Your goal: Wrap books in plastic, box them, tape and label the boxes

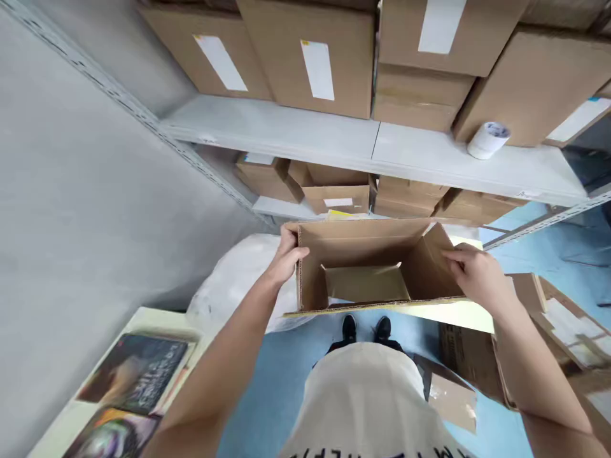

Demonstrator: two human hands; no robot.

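Note:
An open cardboard box (367, 236) is held up in front of my body, its opening facing me. Inside, bare brown walls show, with a light gap at one edge of the bottom. My left hand (287, 256) grips the box's left edge, thumb inside and fingers wrapped behind. On the opposite side my right hand (477, 275) is closed on the right wall or flap, which leans inward; part of its grip is hidden. Below and behind the box, a pale yellow surface (458, 316) shows.
A metal shelf (286, 124) ahead carries several labelled cartons (317, 57) and a tape roll (489, 140). A white plastic bag (229, 273) bulges at left, near stacked books (138, 369). Cartons (470, 356) lie on the blue floor (267, 381) at right; a grey wall (95, 191) stands left.

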